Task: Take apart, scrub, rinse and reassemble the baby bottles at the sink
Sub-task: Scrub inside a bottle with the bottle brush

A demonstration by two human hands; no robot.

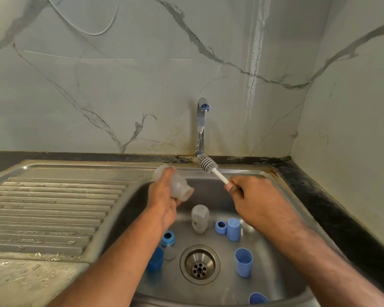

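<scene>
My left hand (164, 197) grips a clear bottle body (179, 185) over the sink, its open neck turned right. My right hand (251, 196) holds the white handle of a bottle brush (207, 162), whose grey bristle head points up-left, outside the bottle. In the basin a second clear bottle (200, 218) stands upside down. Around it lie blue parts: a screw ring (168, 238), a second ring (221, 227), a light blue cap (233, 229), another cap (243, 262), a dark blue cap (155, 260), a clear teat (169, 251) and a blue piece (258, 298) at the front.
The steel sink (282, 282) has a drain (199, 264) in its middle. A chrome tap (201, 125) rises at the back; no water runs. A ribbed draining board (49, 209) lies to the left. A dark counter edge (333, 209) and marble walls close the right.
</scene>
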